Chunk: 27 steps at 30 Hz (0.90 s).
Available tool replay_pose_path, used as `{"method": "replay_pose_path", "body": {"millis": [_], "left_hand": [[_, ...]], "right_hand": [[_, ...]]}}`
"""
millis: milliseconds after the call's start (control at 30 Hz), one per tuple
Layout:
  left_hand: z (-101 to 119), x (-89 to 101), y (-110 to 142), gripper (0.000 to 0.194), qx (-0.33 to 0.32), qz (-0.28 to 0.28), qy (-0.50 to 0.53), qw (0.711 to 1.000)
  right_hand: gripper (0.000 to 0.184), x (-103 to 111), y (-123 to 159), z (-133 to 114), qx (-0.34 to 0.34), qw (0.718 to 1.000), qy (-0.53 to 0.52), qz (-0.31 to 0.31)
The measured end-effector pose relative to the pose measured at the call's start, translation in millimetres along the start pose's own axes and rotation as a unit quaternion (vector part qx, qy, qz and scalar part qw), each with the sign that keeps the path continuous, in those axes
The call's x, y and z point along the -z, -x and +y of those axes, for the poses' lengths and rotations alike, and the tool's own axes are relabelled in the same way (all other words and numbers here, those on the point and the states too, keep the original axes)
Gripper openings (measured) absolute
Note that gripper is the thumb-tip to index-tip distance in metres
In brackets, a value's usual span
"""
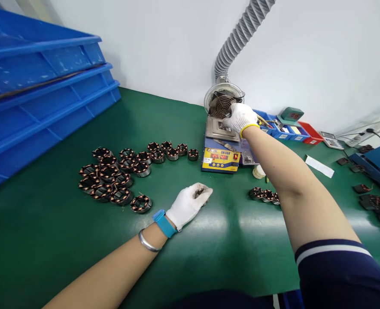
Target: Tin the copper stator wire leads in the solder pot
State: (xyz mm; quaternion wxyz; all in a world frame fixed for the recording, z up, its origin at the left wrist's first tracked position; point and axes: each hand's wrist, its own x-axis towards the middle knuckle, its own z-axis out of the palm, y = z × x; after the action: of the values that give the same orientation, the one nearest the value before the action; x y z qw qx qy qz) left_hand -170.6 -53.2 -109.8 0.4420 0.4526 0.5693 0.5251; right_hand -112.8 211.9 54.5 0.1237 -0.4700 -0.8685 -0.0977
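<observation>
My left hand (190, 204), in a white glove, rests low over the green table with its fingers curled together; whatever lies inside them is hidden. My right hand (241, 118), gloved in white with a yellow cuff, reaches over the metal top of a solder pot (221, 159) with a digital display. Its fingers are closed, and a small dark piece at the fingertips is too hidden to name. To the left of my left hand sits a single copper-wound motor stator (141, 204), apart from it. A larger cluster of stators (109, 174) lies farther left.
Behind the pot stands a round fan guard (221, 106) with a grey duct (238, 38). Blue stacked crates (48, 98) rise at the left. Several stators (262, 194) lie under my right forearm. Blue bins (281, 133), a red bin (311, 133) and a clock (292, 114) line the back right.
</observation>
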Motion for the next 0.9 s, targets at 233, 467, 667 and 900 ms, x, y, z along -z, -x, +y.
{"method": "replay_pose_path", "body": {"millis": [233,467,667,900], "left_hand": [[-5.4,-2.5,-5.1,0.043,-0.010,0.070,0.037,0.997],[3.8,-7.0,-0.2,0.060,-0.081,0.142,-0.010,0.987],[-3.3,-2.1,4.0,0.067,-0.105,0.185,-0.095,0.972],[-8.3,-2.2,1.9,0.059,-0.150,0.128,-0.070,0.978]], "right_hand": [[0.031,20.1,25.6,2.9,-0.016,0.992,-0.118,0.046],[0.045,-17.9,129.8,-36.1,-0.061,0.910,-0.405,-0.054],[0.051,-35.0,196.6,-63.7,0.001,0.836,-0.530,-0.143],[0.033,-32.9,183.8,-46.9,-0.079,0.766,-0.561,-0.305]]}}
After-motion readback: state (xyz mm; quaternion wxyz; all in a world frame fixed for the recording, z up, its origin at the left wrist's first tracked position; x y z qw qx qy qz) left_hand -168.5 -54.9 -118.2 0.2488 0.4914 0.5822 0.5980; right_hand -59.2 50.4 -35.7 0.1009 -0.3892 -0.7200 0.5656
